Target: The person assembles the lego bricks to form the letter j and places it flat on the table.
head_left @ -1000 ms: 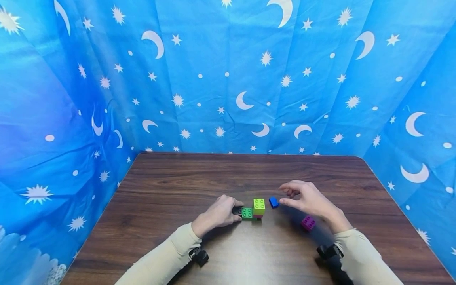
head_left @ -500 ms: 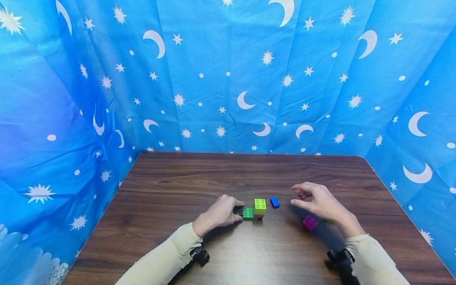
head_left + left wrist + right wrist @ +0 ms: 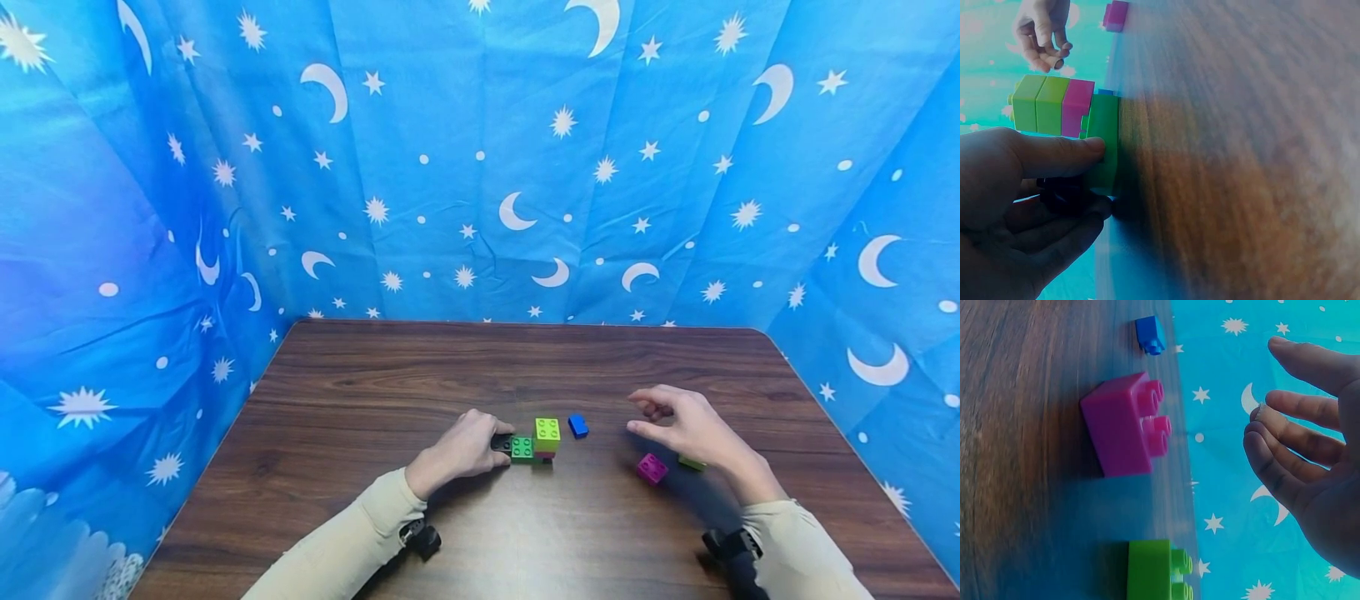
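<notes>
Gripping 1 brick build (image 3: 534, 448): left hand (image 3: 457, 446) (3 loose bricks (image 3: 652, 468) apart).

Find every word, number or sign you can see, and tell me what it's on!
There are none I can read.
The joined blocks, pink block, blue block, loose green block and table show no letters or numbers.
The blue cloth has only moons, stars and dots.
Any marks on the wrist gear are too small to read.

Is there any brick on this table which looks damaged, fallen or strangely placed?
Nothing stands out. The brick stack looks straight on the long green brick, and the blue brick, the purple brick and the loose green brick rest apart on the table with no visible damage.
</notes>
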